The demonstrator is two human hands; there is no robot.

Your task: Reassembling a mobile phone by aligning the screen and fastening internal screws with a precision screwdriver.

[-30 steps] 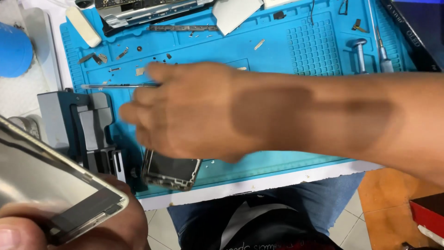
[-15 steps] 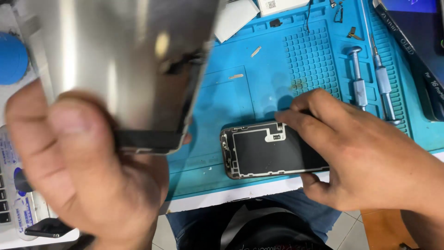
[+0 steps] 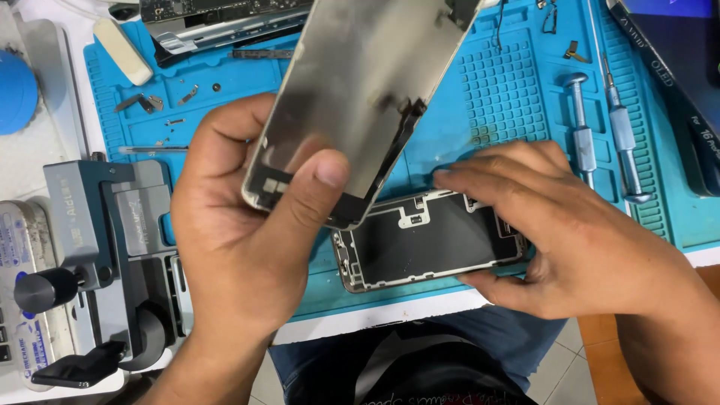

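Observation:
My left hand (image 3: pixel 240 247) grips a detached phone screen panel (image 3: pixel 360 90) by its lower end, its silvery metal back facing me, tilted up over the blue work mat (image 3: pixel 465 112). My right hand (image 3: pixel 570 232) rests on an opened phone frame (image 3: pixel 427 244) lying flat near the mat's front edge, fingers along its top and thumb under its lower right corner. The frame shows a dark inner cavity and small white brackets. The panel's lower end overlaps the frame's upper left corner in view.
A grey metal clamp fixture (image 3: pixel 112 247) stands at the left. Two screwdrivers (image 3: pixel 600 127) lie on the mat's right side. Small screws and parts (image 3: pixel 165 101) are scattered at the mat's upper left, beside a white bar (image 3: pixel 124 51). A blue round object (image 3: pixel 15 90) is far left.
The left hand has lowered and shifted right, bringing the screen panel over the mat's middle. The right hand stays on the phone frame, which sits at nearly the same spot.

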